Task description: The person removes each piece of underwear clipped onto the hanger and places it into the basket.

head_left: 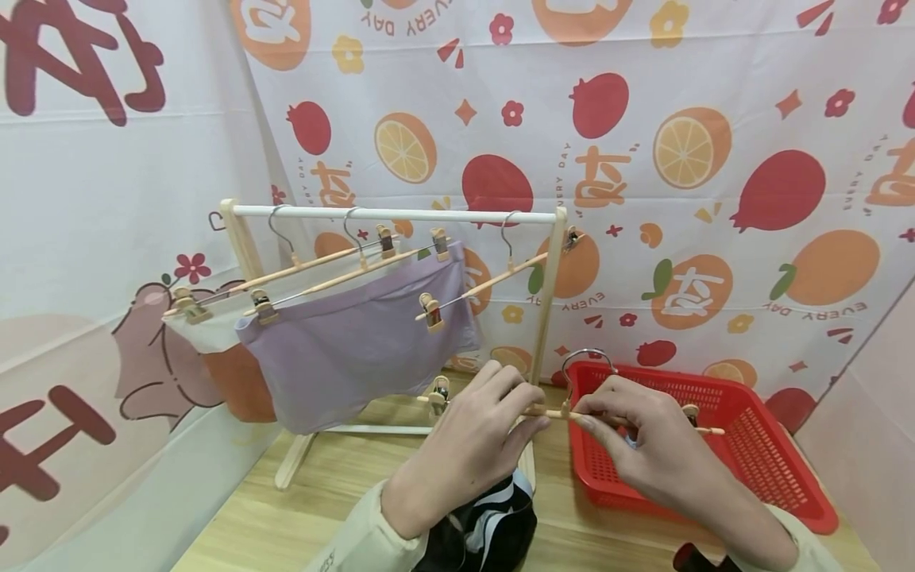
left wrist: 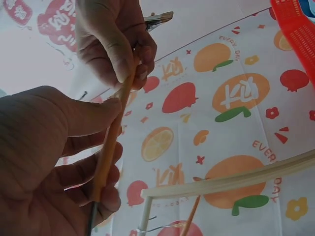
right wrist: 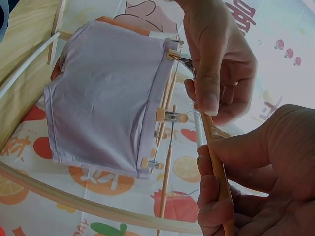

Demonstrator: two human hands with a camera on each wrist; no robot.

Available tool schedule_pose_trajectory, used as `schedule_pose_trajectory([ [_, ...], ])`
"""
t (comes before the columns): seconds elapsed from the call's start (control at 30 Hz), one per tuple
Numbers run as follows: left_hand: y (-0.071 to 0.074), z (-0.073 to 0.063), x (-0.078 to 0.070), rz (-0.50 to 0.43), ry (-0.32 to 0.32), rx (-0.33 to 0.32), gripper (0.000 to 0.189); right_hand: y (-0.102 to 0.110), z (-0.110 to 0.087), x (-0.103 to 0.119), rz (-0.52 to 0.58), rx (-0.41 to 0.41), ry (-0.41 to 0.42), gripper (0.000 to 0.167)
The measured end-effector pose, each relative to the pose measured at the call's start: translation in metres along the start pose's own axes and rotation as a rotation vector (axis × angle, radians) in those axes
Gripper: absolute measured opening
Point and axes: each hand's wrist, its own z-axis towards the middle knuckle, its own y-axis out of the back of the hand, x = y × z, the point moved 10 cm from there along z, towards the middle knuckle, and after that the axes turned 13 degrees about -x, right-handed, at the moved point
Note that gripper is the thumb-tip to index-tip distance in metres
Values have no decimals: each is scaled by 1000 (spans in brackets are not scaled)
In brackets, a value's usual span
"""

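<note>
Both hands hold one wooden clip hanger (head_left: 565, 413) above the table. My left hand (head_left: 475, 441) pinches its bar left of the metal hook (head_left: 588, 353), and my right hand (head_left: 654, 449) pinches it just right of the hook. A clip (head_left: 438, 393) shows past the left fingers, and another clip (head_left: 690, 413) stands out beyond the right hand. No garment shows on this hanger. To the left, lavender shorts (head_left: 364, 342) hang by clips from a hanger on the rack (head_left: 393, 214). In the right wrist view, the bar (right wrist: 219, 177) runs between thumb and fingers.
Behind the lavender shorts hangs a white and rust-brown garment (head_left: 239, 381). A bare clip hanger (head_left: 493, 282) hangs at the rack's right end. A red basket (head_left: 772, 461) stands at the right. Black-and-white striped fabric (head_left: 493, 528) lies below the left hand.
</note>
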Motion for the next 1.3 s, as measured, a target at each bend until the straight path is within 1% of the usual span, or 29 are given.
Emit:
schedule_pose_trajectory([
  [0.13,-3,-1,3,-3,13,9,13,-2,0,1,-1,1,2,27],
  [0.3,-5,-2,6,-7,8,9,16,-4,0,0,1,9,-17,26],
  [0.5,-5,-4,9,-49,20,21,9,-7,1,-1,5,20,-24,26],
  [0.73,-5,-5,12,-43,13,10,6,-11,2,-1,-17,46,-29,22],
  [0.87,-4,-5,13,-26,4,9,6,-10,2,4,-33,19,-5,26],
  [0.93,-3,-4,14,-17,-1,6,6,-7,0,7,-74,-9,4,29],
  [1.07,-2,-5,16,-4,-7,-5,6,1,-7,22,-142,-93,72,34],
  [1.13,-2,-5,18,-1,-2,-4,6,3,-13,30,-149,-113,125,27],
  [1.17,-2,-6,19,0,0,-3,6,2,-17,34,-130,-114,156,25],
  [1.23,-2,-6,20,-5,10,1,5,-5,-24,37,-90,-76,183,23],
  [1.3,-1,-6,21,-13,17,-2,5,-18,-32,34,-53,-8,179,19],
])
